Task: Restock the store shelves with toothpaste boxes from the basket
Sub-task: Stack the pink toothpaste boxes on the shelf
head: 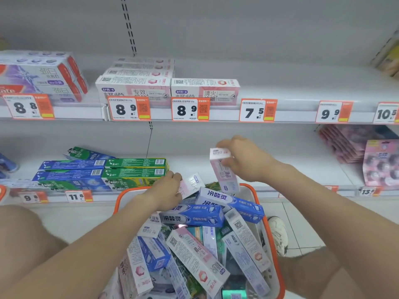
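Observation:
An orange-rimmed basket (271, 238) below me is piled with several toothpaste boxes, blue, white and pink. My right hand (244, 158) grips a pink-and-white toothpaste box (224, 171), held nearly upright above the basket's far edge. My left hand (168, 188) holds the end of another pale pink box (191, 183) at the top of the pile. On the upper shelf (302, 91), pink-and-white boxes (133, 83) are stacked behind the 8.9 price tags, with one row (205, 89) to their right.
Green and blue toothpaste boxes (103, 171) lie stacked on the lower shelf at left. Purple-and-red packs (41, 76) fill the upper left. Pink packets (380, 162) stand at the lower right. The upper shelf behind the 7.5 tag (258, 110) holds nothing. My shoe (278, 234) is beside the basket.

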